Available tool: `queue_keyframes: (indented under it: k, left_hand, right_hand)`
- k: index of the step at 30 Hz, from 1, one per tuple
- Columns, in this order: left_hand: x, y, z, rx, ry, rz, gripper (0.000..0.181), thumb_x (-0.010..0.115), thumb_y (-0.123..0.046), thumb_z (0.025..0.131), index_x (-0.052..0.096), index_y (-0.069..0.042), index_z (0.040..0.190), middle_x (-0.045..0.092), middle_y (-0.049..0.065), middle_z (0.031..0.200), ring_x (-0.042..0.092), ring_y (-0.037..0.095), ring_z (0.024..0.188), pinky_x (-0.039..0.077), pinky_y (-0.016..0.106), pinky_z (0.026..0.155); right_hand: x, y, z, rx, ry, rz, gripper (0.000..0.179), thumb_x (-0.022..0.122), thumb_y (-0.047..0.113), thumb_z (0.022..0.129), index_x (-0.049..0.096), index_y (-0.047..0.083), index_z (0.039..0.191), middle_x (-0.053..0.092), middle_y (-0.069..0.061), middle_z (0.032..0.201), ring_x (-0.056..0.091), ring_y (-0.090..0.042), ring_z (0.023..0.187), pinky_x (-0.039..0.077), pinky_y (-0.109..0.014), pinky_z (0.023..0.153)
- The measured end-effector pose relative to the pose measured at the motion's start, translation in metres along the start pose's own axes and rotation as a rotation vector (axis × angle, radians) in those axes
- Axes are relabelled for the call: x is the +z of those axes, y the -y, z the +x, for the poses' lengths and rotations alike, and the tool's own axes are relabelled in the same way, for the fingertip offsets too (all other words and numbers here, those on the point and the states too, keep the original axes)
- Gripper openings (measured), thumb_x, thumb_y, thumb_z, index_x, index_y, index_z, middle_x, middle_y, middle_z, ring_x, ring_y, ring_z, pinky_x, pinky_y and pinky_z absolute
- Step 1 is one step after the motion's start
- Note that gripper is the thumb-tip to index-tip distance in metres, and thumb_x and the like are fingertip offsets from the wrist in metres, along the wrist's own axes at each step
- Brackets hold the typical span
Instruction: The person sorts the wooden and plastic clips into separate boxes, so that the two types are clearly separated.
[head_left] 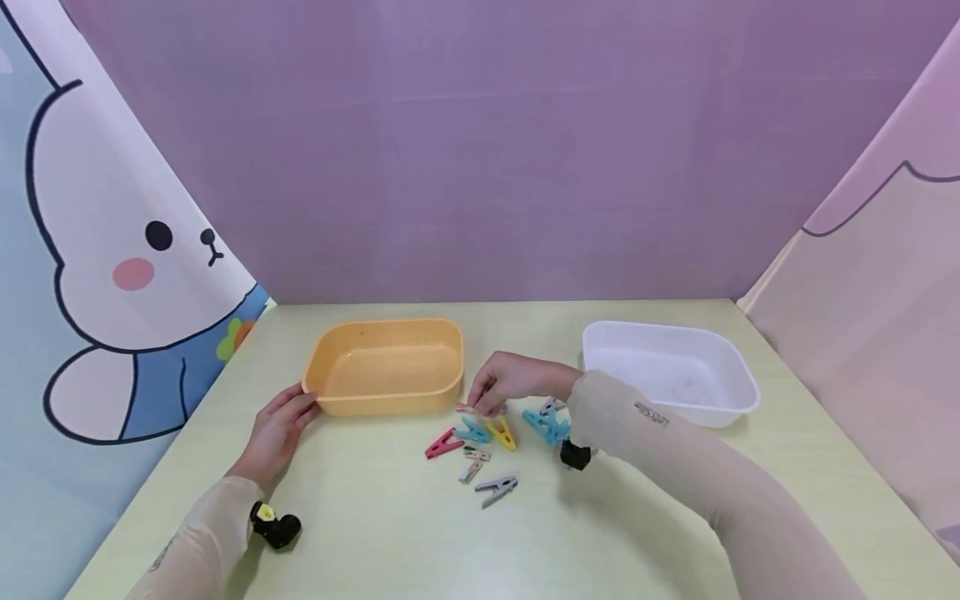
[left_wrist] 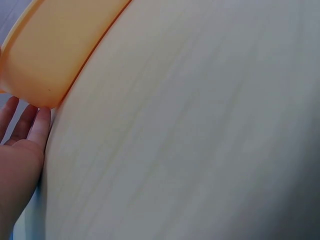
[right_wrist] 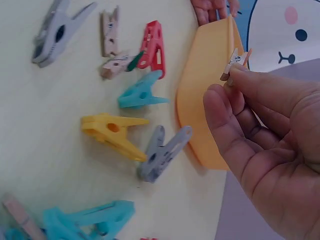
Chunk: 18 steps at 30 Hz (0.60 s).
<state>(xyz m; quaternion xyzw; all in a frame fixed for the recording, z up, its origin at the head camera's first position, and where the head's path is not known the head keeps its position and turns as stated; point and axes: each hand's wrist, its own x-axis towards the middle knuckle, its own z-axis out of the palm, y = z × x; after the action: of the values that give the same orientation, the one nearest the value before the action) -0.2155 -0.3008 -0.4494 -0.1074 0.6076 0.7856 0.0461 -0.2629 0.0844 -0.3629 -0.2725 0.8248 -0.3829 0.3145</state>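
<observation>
My right hand (head_left: 513, 382) pinches a small wooden clothespin (right_wrist: 235, 65) between thumb and fingertips, just above the pile in front of the orange basin (head_left: 405, 403). My left hand (head_left: 279, 429) touches the basin's near left corner with extended fingers (left_wrist: 41, 125). Below the right hand lie a yellow clothespin (right_wrist: 112, 128), a blue clothespin (right_wrist: 137, 95), a red clothespin (right_wrist: 151, 47) and a grey clothespin (right_wrist: 159, 157). Two small wooden clothespins (right_wrist: 110, 32) lie close by, with another grey clothespin (head_left: 497, 489) nearest me.
A white basin (head_left: 738, 408) stands at the right, partly behind the right sleeve. More blue clothespins (head_left: 546, 425) lie beside the right wrist. Purple cloth (head_left: 525, 167) rises behind the table (head_left: 390, 533), with printed cloth at both sides.
</observation>
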Motion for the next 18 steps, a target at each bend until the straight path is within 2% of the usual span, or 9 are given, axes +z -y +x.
queue_keyframes:
  k: [5,12,18]
  left_hand:
    - [0.002,-0.002,-0.001,-0.011,-0.009,0.008,0.069,0.059,-0.024,0.102,0.022,-0.007,0.157,0.025,0.007,0.157,0.046,0.010,0.132,0.040,0.022,0.106]
    - [0.003,-0.002,-0.003,-0.017,-0.009,0.018,0.071,0.059,-0.025,0.102,0.020,-0.007,0.158,0.023,0.008,0.159,0.039,0.015,0.139,0.038,0.023,0.108]
    - [0.002,-0.001,-0.002,0.002,0.005,0.023,0.072,0.060,-0.026,0.101,0.020,-0.005,0.157,0.025,0.008,0.157,0.046,0.010,0.132,0.038,0.024,0.108]
  right_hand:
    - [-0.007,0.012,0.004,-0.021,-0.015,0.005,0.011,0.070,-0.002,0.090,0.076,-0.002,0.100,0.073,-0.005,0.086,0.068,-0.015,0.077,0.061,-0.030,0.077]
    - [-0.016,0.026,0.011,-0.010,-0.052,0.021,0.009,0.071,0.002,0.091,0.076,0.002,0.099,0.072,-0.007,0.088,0.070,-0.020,0.079,0.060,-0.039,0.084]
    - [-0.027,0.036,0.015,-0.025,-0.083,0.027,0.009,0.070,0.003,0.092,0.076,0.002,0.099,0.072,-0.008,0.091,0.069,-0.021,0.080,0.061,-0.035,0.082]
